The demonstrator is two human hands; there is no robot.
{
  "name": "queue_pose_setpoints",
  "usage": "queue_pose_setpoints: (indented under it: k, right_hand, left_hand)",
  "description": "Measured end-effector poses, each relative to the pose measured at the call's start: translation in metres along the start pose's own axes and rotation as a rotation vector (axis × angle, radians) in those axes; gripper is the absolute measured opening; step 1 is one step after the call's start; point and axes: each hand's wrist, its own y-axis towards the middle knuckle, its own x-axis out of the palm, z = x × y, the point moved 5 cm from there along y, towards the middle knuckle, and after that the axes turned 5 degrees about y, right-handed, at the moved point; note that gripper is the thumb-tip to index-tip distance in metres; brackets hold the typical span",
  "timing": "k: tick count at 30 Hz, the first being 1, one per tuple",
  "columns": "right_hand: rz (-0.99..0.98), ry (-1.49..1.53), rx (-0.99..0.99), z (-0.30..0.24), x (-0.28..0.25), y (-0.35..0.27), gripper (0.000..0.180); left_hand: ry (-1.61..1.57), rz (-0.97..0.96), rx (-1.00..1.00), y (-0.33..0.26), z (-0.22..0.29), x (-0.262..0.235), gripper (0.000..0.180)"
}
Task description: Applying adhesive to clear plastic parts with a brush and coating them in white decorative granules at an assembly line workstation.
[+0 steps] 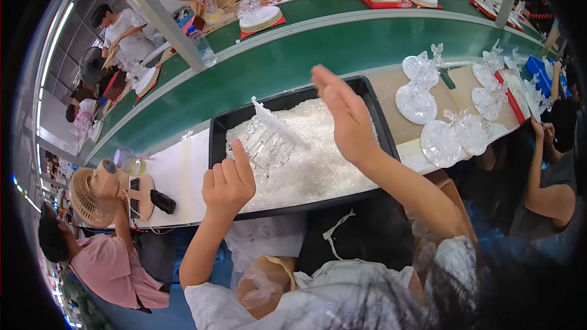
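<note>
the left hand (229,180) is curled, index finger raised, and appears to be gripping a clear, glassy ornament with a flat, whitish, glitter-coated base (281,127) just beyond and to the right of its fingers; the thumb and the exact contact are hidden. the ornament is tilted, its base slanting down toward the right hand and its clear, see-through part on the side nearer the left hand. the right hand (351,125) is unclenched and holds nothing, fingers extended and slightly blurred, apart from the base.

beneath both hands is a black, rectangular, shallow tray (383,125) filled with white, sparkling, loose grains (324,180). to the right of the right hand stand several clear ornaments with round, glittering bases (439,143); beyond both hands runs a long green conveyor belt (269,64).

the step in hand looks like coating the base with grains, perhaps knocking the loose ones off with the flat right hand. the next move seems to call for a firm left grip and a light, flat-handed tap on the base, kept above the tray so the grains drop back in and the delicate clear part stays unstruck.
</note>
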Motion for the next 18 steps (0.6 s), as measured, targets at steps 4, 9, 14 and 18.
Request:
queue_pose_setpoints:
  k: [4,9,14,18]
  right_hand:
    - [-0.369,-0.311,-0.041,-0.012,0.032,-0.025,0.048]
    - [-0.5,-0.081,0.085,-0.003,0.024,-0.01,0.046]
    - [-0.545,-0.341,-0.146,-0.004,0.029,-0.006,0.047]
    - [-0.157,0.04,-0.158,-0.012,-0.004,0.024,0.047]
  left_hand:
    - [-0.124,-0.008,-0.089,0.0,-0.001,0.006,0.026]
    - [-0.547,-0.168,-0.304,-0.001,-0.01,0.015,0.028]
    - [-0.867,-0.31,-0.535,0.001,-0.018,0.019,0.026]
    - [-0.941,-0.333,-0.622,0.003,-0.021,0.018,0.028]
